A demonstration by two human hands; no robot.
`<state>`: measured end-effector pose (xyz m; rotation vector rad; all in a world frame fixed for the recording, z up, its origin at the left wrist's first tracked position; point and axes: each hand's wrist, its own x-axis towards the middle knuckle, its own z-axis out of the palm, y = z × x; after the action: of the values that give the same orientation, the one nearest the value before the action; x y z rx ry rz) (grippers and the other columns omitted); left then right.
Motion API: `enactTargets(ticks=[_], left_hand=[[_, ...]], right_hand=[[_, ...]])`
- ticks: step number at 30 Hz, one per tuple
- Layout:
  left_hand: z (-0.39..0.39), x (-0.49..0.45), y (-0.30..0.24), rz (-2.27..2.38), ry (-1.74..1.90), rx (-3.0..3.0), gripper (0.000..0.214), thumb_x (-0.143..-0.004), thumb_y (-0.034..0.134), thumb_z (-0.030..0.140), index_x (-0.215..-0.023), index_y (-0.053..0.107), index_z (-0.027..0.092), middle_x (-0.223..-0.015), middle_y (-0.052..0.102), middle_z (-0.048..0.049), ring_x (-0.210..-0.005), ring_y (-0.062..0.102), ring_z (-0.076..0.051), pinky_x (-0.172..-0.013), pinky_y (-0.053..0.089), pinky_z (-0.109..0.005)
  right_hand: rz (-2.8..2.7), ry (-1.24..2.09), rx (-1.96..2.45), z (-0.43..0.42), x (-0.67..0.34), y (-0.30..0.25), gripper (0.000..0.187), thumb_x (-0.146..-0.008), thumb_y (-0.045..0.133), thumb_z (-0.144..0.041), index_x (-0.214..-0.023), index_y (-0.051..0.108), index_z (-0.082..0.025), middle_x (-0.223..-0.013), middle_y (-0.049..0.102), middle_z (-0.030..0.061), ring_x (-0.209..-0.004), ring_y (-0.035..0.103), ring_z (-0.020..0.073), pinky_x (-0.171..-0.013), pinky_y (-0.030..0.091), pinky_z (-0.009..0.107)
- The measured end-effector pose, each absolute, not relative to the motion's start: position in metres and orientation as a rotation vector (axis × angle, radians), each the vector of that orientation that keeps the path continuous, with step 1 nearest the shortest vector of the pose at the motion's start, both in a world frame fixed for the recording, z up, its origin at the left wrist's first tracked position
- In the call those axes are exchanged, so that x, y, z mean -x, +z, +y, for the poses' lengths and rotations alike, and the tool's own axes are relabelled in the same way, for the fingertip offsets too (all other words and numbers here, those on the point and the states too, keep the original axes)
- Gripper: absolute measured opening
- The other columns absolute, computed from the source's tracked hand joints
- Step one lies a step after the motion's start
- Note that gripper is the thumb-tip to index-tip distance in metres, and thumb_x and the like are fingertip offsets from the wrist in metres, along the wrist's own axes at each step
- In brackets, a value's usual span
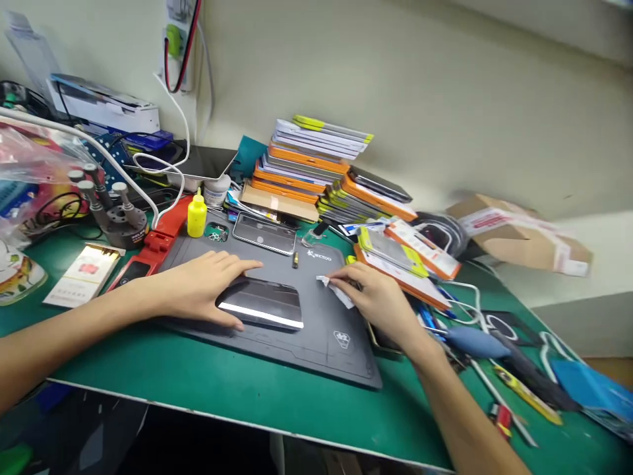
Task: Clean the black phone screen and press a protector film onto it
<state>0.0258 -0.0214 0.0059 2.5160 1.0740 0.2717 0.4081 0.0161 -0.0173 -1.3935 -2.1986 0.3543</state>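
A dark phone (pixel 262 303) lies screen up on a grey work mat (pixel 316 330). My left hand (pixel 202 287) rests on the phone's left end, thumb along its near edge and fingers spread over its far corner, steadying it. My right hand (pixel 376 300) is to the right of the phone, fingers pinched on a small white wipe (pixel 333 289) that touches the mat. A second phone or glass panel (pixel 264 232) lies at the back of the mat, near a small yellow bottle (pixel 196 214).
A stack of orange and white packets (pixel 316 168) stands behind the mat, more packets (pixel 405 254) to the right. A red holder (pixel 158 244) and a metal jig (pixel 116 211) sit left. Tools, cables and a blue blower (pixel 477 343) crowd the right. The green table edge (pixel 247 419) runs close to me.
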Motion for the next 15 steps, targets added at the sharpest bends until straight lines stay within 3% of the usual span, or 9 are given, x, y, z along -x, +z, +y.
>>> enactTargets(ticks=[4,6,9,15], left_hand=[[-0.018,-0.024,0.012,1.192,0.465,-2.201,0.064,-0.109,0.047,0.064,-0.159,0.048,0.025,-0.135,0.076,-0.0080,-0.125,0.069,-0.028,-0.106,0.050,-0.039],[-0.016,-0.022,0.015,1.274,0.562,-2.100,0.057,-0.113,0.029,0.060,-0.147,0.059,0.026,-0.127,0.079,-0.0054,-0.117,0.073,-0.025,-0.104,0.052,-0.038],[-0.014,-0.020,0.014,1.322,0.601,-2.074,0.055,-0.112,0.029,0.059,-0.137,0.065,0.025,-0.119,0.082,-0.0042,-0.112,0.075,-0.025,-0.102,0.053,-0.038],[-0.014,-0.021,0.006,1.352,0.556,-2.125,0.050,-0.109,0.039,0.055,-0.136,0.067,0.025,-0.114,0.083,-0.0055,-0.107,0.077,-0.027,-0.093,0.055,-0.037]], right_hand=[[-2.162,0.438,1.286,0.001,-0.373,-0.003,0.027,-0.108,0.059,-0.046,-0.108,0.077,-0.025,-0.107,0.079,0.0078,-0.096,0.074,0.0248,-0.086,0.057,0.039],[-2.218,0.531,1.199,-0.004,-0.354,0.002,0.024,-0.107,0.061,-0.043,-0.107,0.079,-0.027,-0.107,0.080,0.0059,-0.099,0.074,0.0233,-0.091,0.057,0.038],[-2.277,0.667,1.120,-0.002,-0.333,-0.002,0.022,-0.105,0.066,-0.042,-0.102,0.082,-0.028,-0.103,0.080,0.0050,-0.098,0.074,0.0225,-0.092,0.057,0.038],[-2.261,0.872,1.175,0.021,-0.326,-0.014,0.030,-0.098,0.073,-0.050,-0.091,0.083,-0.023,-0.094,0.079,0.0066,-0.088,0.072,0.0219,-0.082,0.056,0.036]])
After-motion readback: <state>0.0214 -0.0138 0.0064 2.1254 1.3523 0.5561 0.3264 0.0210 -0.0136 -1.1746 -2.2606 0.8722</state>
